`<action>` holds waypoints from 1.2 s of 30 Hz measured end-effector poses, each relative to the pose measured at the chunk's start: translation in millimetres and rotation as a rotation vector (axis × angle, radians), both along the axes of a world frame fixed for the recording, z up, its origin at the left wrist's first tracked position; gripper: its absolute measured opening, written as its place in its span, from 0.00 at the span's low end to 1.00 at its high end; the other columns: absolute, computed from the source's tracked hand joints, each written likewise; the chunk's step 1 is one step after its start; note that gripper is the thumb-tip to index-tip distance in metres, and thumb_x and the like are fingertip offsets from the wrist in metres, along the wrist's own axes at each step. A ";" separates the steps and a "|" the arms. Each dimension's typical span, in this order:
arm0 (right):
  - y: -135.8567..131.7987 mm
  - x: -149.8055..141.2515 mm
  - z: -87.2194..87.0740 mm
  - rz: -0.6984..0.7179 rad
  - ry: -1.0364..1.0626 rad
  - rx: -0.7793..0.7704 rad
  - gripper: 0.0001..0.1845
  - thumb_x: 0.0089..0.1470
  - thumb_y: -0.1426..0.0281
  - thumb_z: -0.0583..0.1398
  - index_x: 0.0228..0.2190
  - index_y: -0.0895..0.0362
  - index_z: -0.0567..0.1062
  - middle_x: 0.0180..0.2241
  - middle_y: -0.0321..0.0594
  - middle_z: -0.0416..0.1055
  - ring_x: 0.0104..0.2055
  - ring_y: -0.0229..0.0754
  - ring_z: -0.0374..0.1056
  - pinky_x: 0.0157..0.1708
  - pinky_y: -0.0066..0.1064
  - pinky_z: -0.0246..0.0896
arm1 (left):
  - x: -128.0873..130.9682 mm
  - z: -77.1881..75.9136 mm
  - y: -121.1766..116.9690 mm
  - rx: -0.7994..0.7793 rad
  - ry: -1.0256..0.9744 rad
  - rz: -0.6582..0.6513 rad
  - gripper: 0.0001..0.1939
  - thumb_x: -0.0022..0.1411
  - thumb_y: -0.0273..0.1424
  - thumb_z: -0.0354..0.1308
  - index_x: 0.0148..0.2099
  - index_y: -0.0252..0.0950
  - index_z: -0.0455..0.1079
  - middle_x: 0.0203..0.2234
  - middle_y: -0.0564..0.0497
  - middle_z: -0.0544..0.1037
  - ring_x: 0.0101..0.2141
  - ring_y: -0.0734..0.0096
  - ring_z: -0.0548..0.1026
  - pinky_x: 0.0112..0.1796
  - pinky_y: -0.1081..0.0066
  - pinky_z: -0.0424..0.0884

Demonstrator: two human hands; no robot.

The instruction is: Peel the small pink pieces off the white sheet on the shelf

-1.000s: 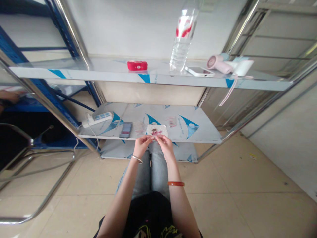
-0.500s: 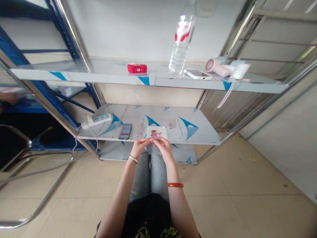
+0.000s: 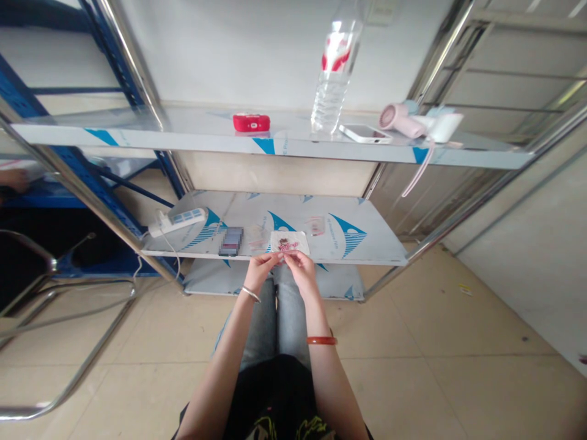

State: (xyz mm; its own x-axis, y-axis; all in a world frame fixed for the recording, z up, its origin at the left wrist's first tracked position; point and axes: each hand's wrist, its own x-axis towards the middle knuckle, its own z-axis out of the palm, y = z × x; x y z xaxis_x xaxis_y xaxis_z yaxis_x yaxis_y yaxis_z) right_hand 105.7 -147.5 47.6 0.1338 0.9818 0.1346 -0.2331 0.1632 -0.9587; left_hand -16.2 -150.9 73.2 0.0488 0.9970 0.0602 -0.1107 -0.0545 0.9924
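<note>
At the front edge of the lower metal shelf (image 3: 220,208), my left hand (image 3: 262,267) and my right hand (image 3: 300,266) meet with thumbs and fingertips pinched together. Whatever they hold between the tips is too small to make out. Just beyond the fingertips lies a white square sheet (image 3: 300,241), with small pink beads (image 3: 288,245) and a dark bit on it; my fingers partly cover its near side. A clear plastic packet (image 3: 260,237) rests to its left, and a small clear bag (image 3: 315,225) with something reddish inside lies behind it to the right.
A phone (image 3: 231,241) and a white power strip (image 3: 178,222) lie left on the lower shelf. Above, the upper shelf (image 3: 183,137) bears a red case (image 3: 251,123), a water bottle (image 3: 331,85), a white phone (image 3: 365,134) and a pink fan (image 3: 401,120). Another person's hand (image 3: 13,179) shows far left.
My view has shifted slightly. Both hands stay pinched together at the shelf edge, with only a small movement of the fingers.
</note>
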 end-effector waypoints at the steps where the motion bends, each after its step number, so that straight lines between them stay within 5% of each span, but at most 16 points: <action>1: 0.4 -0.4 -0.7 -0.007 -0.003 0.002 0.14 0.43 0.61 0.64 0.29 0.58 0.75 0.31 0.40 0.75 0.35 0.40 0.71 0.40 0.31 0.65 | 0.3 -0.4 0.1 -0.005 0.000 0.005 0.18 0.45 0.43 0.67 0.33 0.33 0.80 0.27 0.49 0.80 0.31 0.67 0.74 0.33 0.72 0.67; 12: -5.0 -1.7 9.9 -0.030 0.021 -0.021 0.14 0.40 0.61 0.66 0.28 0.58 0.76 0.32 0.41 0.76 0.36 0.41 0.71 0.41 0.32 0.65 | 0.8 -4.7 1.2 -0.021 0.043 0.008 0.23 0.48 0.49 0.63 0.35 0.32 0.80 0.27 0.49 0.80 0.29 0.68 0.74 0.28 0.74 0.65; 21: -3.4 -5.1 11.2 -0.134 0.077 -0.074 0.14 0.35 0.62 0.66 0.24 0.58 0.74 0.27 0.39 0.75 0.32 0.40 0.70 0.36 0.32 0.65 | 4.8 -6.1 4.8 0.103 0.123 -0.068 0.22 0.51 0.49 0.61 0.32 0.33 0.79 0.27 0.48 0.80 0.32 0.64 0.75 0.37 0.69 0.69; 27: -1.9 -5.1 7.6 -0.141 0.021 -0.059 0.15 0.39 0.59 0.65 0.26 0.58 0.74 0.28 0.39 0.75 0.32 0.40 0.69 0.36 0.30 0.64 | 6.5 -4.0 4.5 0.123 0.129 0.025 0.21 0.51 0.48 0.62 0.35 0.34 0.80 0.30 0.49 0.81 0.35 0.62 0.76 0.40 0.68 0.70; 36: -2.0 -0.4 3.3 -0.086 -0.085 -0.120 0.21 0.45 0.52 0.61 0.28 0.58 0.77 0.26 0.38 0.73 0.30 0.39 0.67 0.32 0.27 0.61 | -11.2 -11.0 12.5 0.111 0.130 -0.004 0.19 0.53 0.45 0.61 0.35 0.34 0.80 0.30 0.48 0.81 0.35 0.63 0.76 0.38 0.70 0.70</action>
State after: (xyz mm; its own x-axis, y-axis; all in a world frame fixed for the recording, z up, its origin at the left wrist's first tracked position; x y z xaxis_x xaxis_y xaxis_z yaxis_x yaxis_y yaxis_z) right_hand 105.3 -149.6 50.9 0.2116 0.9768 0.0316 -0.1408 0.0624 -0.9881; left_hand -27.3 -138.3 62.2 0.0671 0.9843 0.1632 0.0182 -0.1647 0.9862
